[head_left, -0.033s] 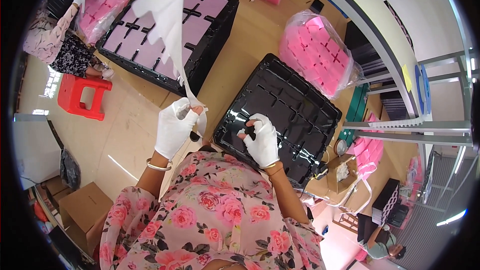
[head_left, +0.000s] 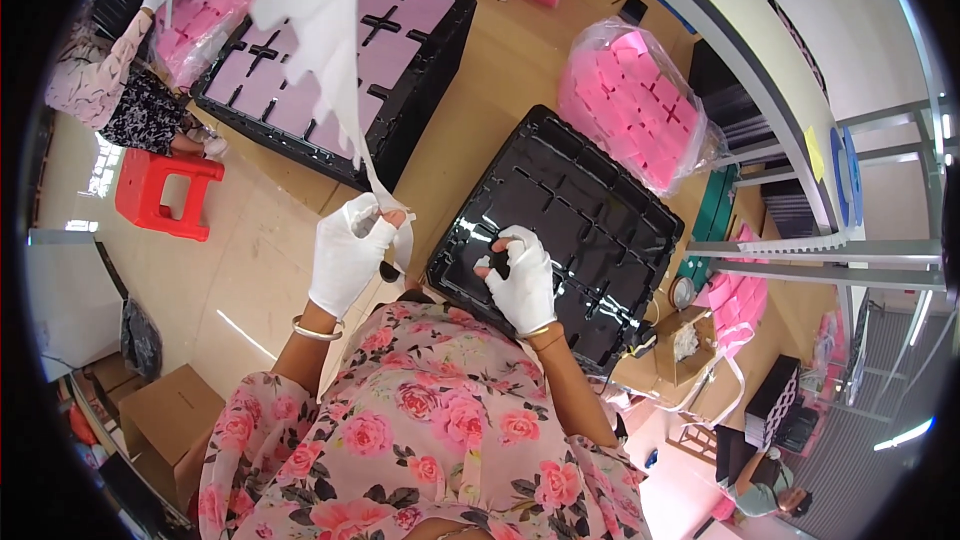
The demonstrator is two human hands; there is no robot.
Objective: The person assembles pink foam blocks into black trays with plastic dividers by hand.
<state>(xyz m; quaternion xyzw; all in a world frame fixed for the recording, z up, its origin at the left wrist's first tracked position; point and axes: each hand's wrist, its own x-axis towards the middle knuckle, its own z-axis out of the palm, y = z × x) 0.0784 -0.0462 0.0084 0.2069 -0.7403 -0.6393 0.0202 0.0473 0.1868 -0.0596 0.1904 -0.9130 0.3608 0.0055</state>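
My left hand [head_left: 350, 255], in a white glove with bare fingertips, pinches the narrow lower end of a white strip [head_left: 345, 110]. The strip widens upward, has a jagged, toothed edge, and runs out at the top of the view. My right hand [head_left: 522, 280], gloved alike, is over the near left part of a shiny black plastic tray [head_left: 590, 220] with moulded ridges. Its fingers are curled with the thumb apart from them, and I see nothing held. Whether the fingertips touch the tray is hard to tell.
Beyond my left hand stands a black tray stack [head_left: 430, 60] with pink-purple foam pads. Bagged pink foam [head_left: 640, 105] lies behind the tray, near a metal frame [head_left: 820, 270]. A red stool [head_left: 165, 195] and a seated co-worker [head_left: 115, 90] are at far left.
The upper part of the white strip has shifted slightly left. Both hands and the black tray stay where they were.
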